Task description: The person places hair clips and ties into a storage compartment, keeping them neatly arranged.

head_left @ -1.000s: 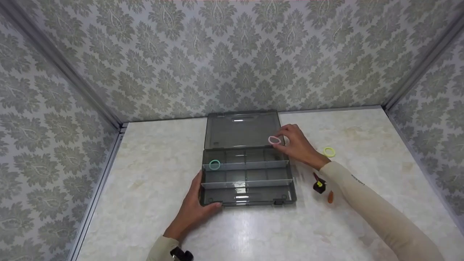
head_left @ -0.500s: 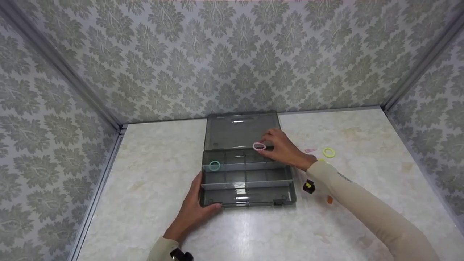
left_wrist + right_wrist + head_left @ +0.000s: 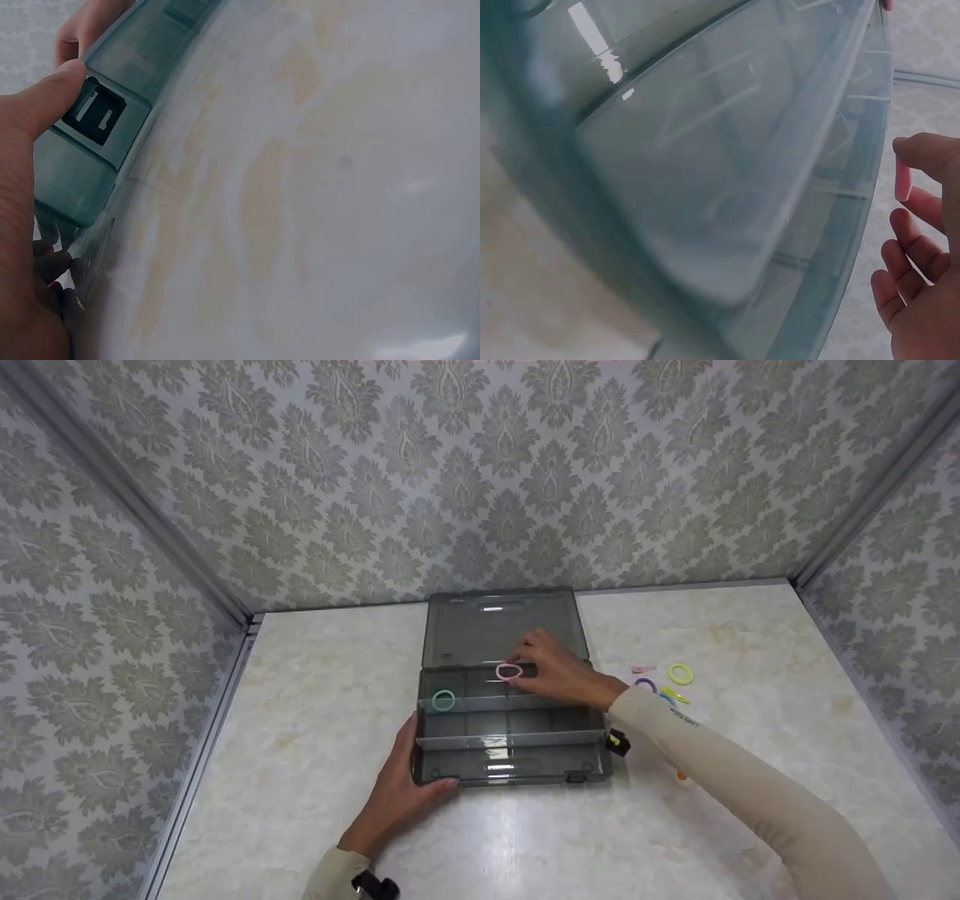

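Observation:
A grey see-through compartment box (image 3: pixel 514 765) lies on the table with its lid (image 3: pixel 499 634) folded back. My left hand (image 3: pixel 401 787) grips the box's front left corner, thumb along the front wall and fingers down the left side; the left wrist view shows the thumb (image 3: pixel 56 94) beside a dark latch. Above the back row my right hand (image 3: pixel 559 671) pinches a pink ring (image 3: pixel 509 671) between thumb and fingertips. In the right wrist view that pink ring (image 3: pixel 904 178) appears edge-on. A teal ring (image 3: pixel 444 700) is in the back row at the left, overlapping the divider.
Right of the box lie a yellow ring (image 3: pixel 681 673), a pink piece (image 3: pixel 643 669), a purple ring (image 3: pixel 646 684), a yellow clip-like piece (image 3: pixel 676 696) and a blue piece (image 3: pixel 667 700). The right sleeve (image 3: pixel 735 769) partly covers an orange piece (image 3: pixel 682 775). Patterned wall stands behind.
My right hand has carried the pink ring left, from beside the lid's right edge to over the middle of the back row. The left hand stays on the box corner.

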Action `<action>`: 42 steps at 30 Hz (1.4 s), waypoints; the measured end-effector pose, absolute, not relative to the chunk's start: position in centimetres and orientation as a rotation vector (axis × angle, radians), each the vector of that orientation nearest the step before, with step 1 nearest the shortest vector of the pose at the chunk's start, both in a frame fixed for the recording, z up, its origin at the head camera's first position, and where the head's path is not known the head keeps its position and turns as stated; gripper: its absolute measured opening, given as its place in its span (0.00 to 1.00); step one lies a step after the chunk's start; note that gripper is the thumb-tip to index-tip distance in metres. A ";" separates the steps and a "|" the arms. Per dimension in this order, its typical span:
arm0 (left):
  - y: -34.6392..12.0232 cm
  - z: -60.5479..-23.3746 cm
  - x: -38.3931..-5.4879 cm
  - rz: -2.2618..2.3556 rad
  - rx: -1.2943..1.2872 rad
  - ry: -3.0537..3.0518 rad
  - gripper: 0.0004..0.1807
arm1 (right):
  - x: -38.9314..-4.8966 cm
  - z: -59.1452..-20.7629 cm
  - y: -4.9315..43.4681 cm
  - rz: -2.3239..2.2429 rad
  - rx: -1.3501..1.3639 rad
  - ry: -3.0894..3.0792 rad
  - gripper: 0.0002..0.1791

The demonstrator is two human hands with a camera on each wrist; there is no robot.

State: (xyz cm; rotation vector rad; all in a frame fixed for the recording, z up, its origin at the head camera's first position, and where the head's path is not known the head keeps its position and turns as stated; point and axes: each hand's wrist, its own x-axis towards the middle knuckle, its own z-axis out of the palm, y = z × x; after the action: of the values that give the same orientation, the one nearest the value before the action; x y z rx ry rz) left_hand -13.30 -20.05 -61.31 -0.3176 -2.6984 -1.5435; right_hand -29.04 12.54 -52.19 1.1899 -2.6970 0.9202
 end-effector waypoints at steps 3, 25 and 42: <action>-20.1 -61.2 -13.3 -1.543 -0.327 -2.696 0.72 | -29.1 -52.3 11.9 0.883 1.221 -2.702 0.17; -20.2 -61.3 -13.4 -1.534 -0.330 -2.693 0.73 | -29.6 -52.8 7.5 0.775 1.378 -2.729 0.16; -20.1 -61.0 -13.5 -1.519 -0.349 -2.696 0.73 | -30.2 -53.3 5.5 0.758 1.393 -2.792 0.14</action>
State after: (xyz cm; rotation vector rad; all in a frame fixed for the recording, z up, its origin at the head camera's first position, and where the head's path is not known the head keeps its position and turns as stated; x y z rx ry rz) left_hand -13.45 -20.05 -61.04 -0.3491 -2.6964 -1.5186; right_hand -30.21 5.48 -53.31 1.3929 -2.7921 0.7577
